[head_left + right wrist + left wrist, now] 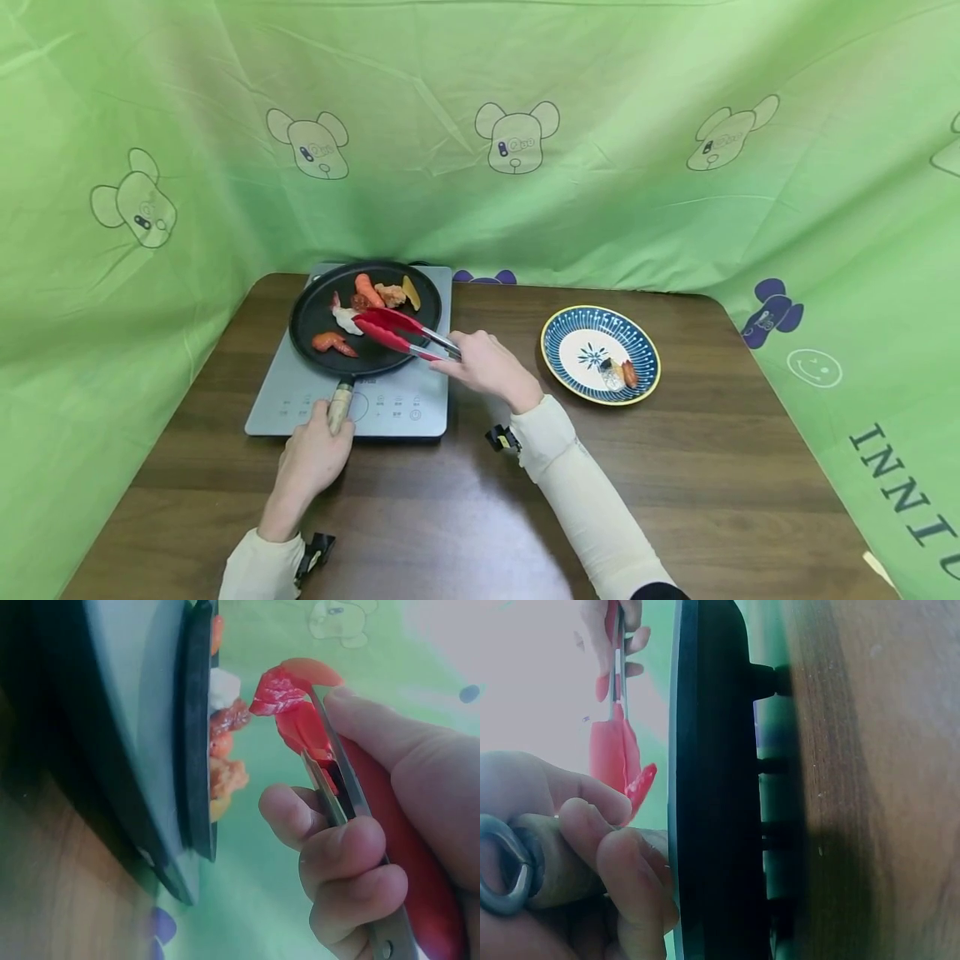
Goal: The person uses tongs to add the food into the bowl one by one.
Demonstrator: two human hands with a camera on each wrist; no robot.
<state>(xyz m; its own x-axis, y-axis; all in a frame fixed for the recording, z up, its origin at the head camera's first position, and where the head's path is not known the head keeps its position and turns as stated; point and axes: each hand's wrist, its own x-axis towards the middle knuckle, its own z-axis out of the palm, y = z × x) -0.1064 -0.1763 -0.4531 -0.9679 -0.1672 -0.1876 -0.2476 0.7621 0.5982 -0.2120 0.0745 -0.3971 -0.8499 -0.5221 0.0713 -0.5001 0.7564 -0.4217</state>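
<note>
My left hand grips the pale wooden handle of a black frying pan; a metal ring at the handle's end shows in the left wrist view. My right hand holds metal tongs with red tips above the pan, next to a white shrimp with a red tail. Whether anything lies between the tips, I cannot tell. Around the shrimp in the pan are an orange sausage-like piece, a dark red piece, a golden fried chunk, a yellow wedge and reddish wing-like food.
Beneath the pan is a grey induction cooktop on the brown wooden table. To the right stands a blue-and-white plate with a yellow rim, bearing a few small food pieces. A green printed cloth hangs behind.
</note>
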